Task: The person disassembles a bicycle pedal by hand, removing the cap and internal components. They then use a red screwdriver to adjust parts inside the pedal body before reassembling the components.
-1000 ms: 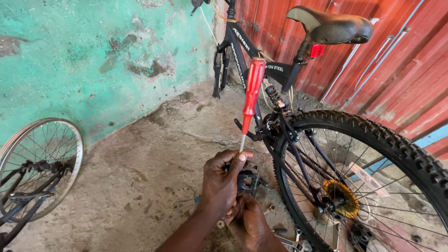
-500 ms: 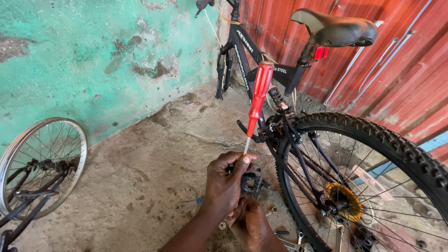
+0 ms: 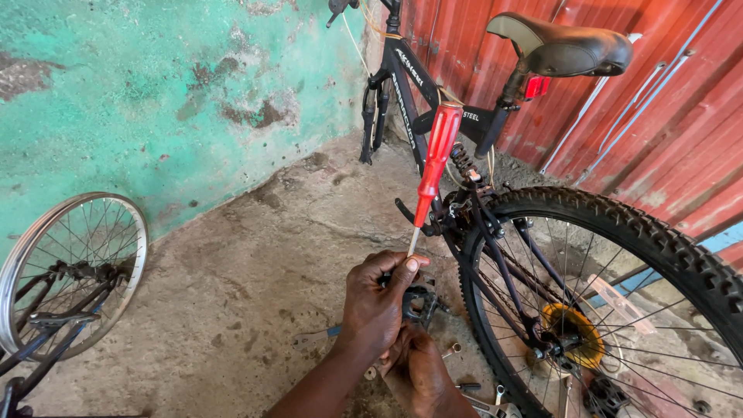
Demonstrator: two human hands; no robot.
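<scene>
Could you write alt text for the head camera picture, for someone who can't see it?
Two hands, left above right, grip a black bike pedal, the left also holding a red screwdriver upright. Beside them a black bicycle leans on a red metal wall, its rear wheel close; a spare wheel rests against a green wall.

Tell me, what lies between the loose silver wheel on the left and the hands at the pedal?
In the head view only bare concrete floor lies between the silver wheel and the left hand.

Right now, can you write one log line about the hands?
left hand: grips red screwdriver | right hand: under black pedal | rear wheel: beside
</scene>
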